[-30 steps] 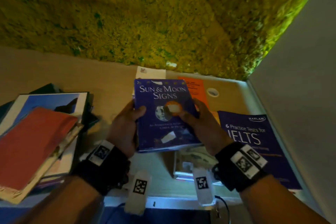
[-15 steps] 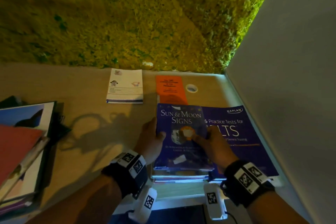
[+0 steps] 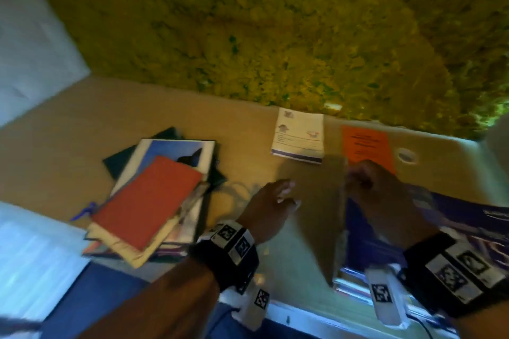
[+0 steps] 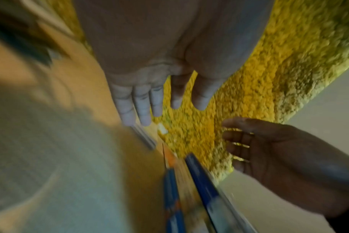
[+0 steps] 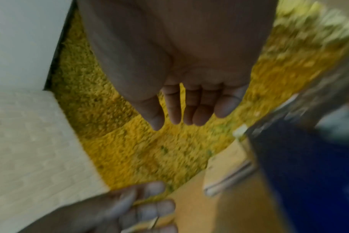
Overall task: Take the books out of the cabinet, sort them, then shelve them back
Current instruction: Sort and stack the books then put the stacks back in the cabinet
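Two hands are seen empty from the head view: the left hand and the right hand are held above the wooden shelf, fingers loose, nothing gripped. The purple book stack lies at 4 o'clock of the right hand; half a second ago the Sun & Moon Signs book was pressed there by both hands, and it has since been released. A messy book pile is seen at 9 o'clock of the left hand. A white booklet and an orange booklet lie at 12 o'clock, before the mossy back wall.

From the left wrist, straight fingers are shown, with blurred blue book edges at 6 o'clock.

From the right wrist, relaxed fingers are shown, with a blue cover at 4 o'clock.
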